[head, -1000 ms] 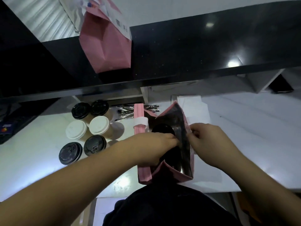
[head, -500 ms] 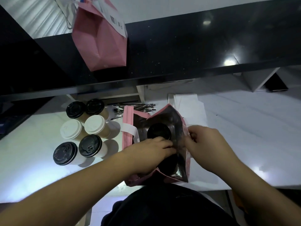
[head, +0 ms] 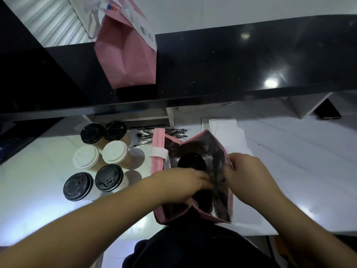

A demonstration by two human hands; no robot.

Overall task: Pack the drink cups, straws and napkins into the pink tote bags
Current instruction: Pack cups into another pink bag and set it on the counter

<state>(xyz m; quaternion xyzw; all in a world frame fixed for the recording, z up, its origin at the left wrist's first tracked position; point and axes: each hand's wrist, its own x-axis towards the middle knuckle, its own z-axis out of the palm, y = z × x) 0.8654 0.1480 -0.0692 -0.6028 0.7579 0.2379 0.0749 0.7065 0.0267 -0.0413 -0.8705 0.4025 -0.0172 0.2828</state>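
Observation:
A pink tote bag (head: pixel 231 202) with a silvery lining stands open on the white counter in front of me. One black-lidded drink cup (head: pixel 191 161) stands inside it. My left hand (head: pixel 183 184) reaches into the bag mouth, fingers curled over a second dark-lidded cup (head: pixel 203 200) that is mostly hidden beneath it. My right hand (head: pixel 249 175) pinches the bag's right rim. Several more cups stand left of the bag, some with black lids (head: pixel 109 177) and two with white lids (head: pixel 115 151). Wrapped straws (head: pixel 146 135) lie behind the bag, and white napkins (head: pixel 224 128) lie at its far right.
A second pink tote bag (head: pixel 127 55) stands on the raised black shelf (head: pixel 231 64) behind the counter. A dark phone-like slab (head: pixel 327 110) leans at the far right. White counter (head: pixel 289 161) stretches to the right of the bag.
The bag mouth has spread wider on its left side. My left hand has sunk a little deeper into the bag. My right hand keeps its hold on the rim.

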